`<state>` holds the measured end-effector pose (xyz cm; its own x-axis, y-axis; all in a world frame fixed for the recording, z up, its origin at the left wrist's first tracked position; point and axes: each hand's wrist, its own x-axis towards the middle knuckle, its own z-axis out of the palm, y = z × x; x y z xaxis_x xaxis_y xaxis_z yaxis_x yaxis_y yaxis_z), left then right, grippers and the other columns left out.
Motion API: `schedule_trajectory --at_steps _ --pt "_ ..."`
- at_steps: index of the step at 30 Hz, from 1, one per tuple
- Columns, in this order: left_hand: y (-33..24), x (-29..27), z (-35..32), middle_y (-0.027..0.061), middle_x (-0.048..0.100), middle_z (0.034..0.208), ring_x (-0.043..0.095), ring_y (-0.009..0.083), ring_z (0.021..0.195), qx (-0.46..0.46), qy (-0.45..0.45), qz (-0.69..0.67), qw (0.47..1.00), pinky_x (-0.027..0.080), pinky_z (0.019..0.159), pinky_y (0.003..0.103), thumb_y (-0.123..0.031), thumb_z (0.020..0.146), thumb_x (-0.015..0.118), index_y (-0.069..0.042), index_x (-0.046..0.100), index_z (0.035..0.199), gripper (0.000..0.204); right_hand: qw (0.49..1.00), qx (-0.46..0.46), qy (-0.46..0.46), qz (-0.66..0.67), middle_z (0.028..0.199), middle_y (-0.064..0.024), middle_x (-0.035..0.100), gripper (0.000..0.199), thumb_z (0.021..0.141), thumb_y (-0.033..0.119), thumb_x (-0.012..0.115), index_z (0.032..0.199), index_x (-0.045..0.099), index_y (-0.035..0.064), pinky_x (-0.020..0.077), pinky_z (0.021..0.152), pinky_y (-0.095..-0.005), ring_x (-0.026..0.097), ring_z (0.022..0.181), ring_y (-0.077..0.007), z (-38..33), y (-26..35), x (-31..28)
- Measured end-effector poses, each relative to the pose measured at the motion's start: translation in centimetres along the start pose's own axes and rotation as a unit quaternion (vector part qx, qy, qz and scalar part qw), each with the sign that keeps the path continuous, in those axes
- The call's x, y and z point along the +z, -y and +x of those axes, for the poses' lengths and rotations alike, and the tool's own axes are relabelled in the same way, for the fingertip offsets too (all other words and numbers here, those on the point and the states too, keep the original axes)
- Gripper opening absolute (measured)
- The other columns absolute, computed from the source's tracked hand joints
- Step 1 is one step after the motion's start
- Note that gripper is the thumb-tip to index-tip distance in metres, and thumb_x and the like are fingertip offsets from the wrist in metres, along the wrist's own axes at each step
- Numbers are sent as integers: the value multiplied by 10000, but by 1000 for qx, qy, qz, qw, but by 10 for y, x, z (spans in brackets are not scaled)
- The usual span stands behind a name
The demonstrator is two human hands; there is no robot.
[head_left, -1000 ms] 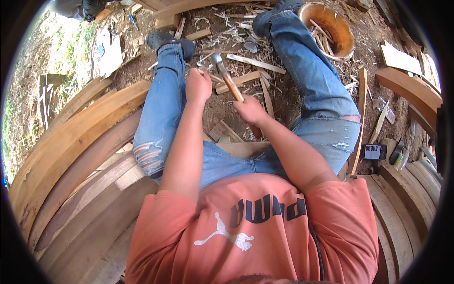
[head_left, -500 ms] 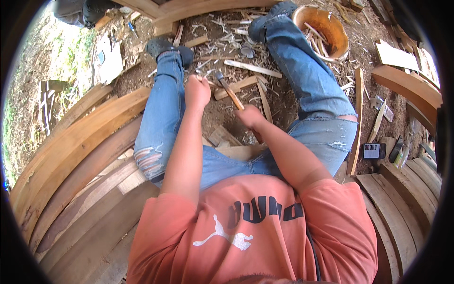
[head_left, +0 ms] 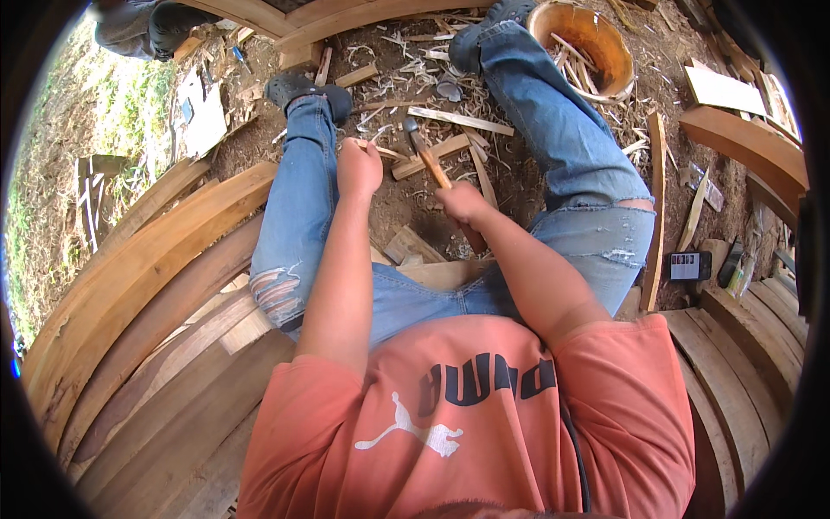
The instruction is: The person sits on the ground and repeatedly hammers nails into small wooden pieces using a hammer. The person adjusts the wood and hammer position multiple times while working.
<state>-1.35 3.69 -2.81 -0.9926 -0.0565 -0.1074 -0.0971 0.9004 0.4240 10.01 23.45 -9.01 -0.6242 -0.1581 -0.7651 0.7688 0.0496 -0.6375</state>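
In front of me, between my knees, my right hand is closed round the wooden handle of a hammer. Its dark metal head points up and away, slightly to the left. Farther forward, beside my left shin, my left hand is closed in a fist. Thin pale wood shows by its fingers, but I cannot tell whether it is in the grip or on the ground behind. The hammer head is close to the left hand's right side, not touching it. Short wood offcuts lie on the dirt just beyond the hammer.
Shavings and offcuts cover the ground ahead. An orange bucket with sticks inside stands beyond my right foot. Curved planks are stacked at my left, more boards at my right. A phone lies by my right knee. Another person's leg shows far left.
The hammer head has turned and shifted slightly right, and my right hand has risen a little with it. My left hand stays nearly in place, still closed.
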Motion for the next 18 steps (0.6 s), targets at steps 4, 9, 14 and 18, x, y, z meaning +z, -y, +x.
schedule_trajectory --at_steps 4,9,14,18 --pt "-3 -7 -8 228 735 1031 709 420 968 6 25 -58 998 549 834 477 -182 995 657 -33 630 1102 186 993 -33 -9 112 676 -70 558 210 928 237 613 951 593 30 473 454 -410 546 477 -215 9 4 -4" --pt "1 -22 -19 213 749 1077 730 360 978 -25 81 -56 995 555 857 434 -153 967 666 -69 666 1153 204 987 -16 -32 158 674 -67 549 221 944 252 617 938 588 33 487 479 -406 556 496 -214 16 6 -14" --pt "-1 -25 -28 207 744 1066 728 359 967 34 62 -47 996 556 848 436 -126 945 689 -48 654 1175 245 989 -19 -38 141 650 -114 593 295 902 259 618 823 611 -25 492 473 -429 589 487 -246 16 1 -9" --pt "-5 -19 -31 221 735 1049 712 416 979 59 30 16 998 555 843 472 -140 946 707 -24 629 1158 254 997 -35 -24 60 614 -145 611 351 879 272 618 805 636 -71 494 475 -446 615 478 -270 8 10 -2"
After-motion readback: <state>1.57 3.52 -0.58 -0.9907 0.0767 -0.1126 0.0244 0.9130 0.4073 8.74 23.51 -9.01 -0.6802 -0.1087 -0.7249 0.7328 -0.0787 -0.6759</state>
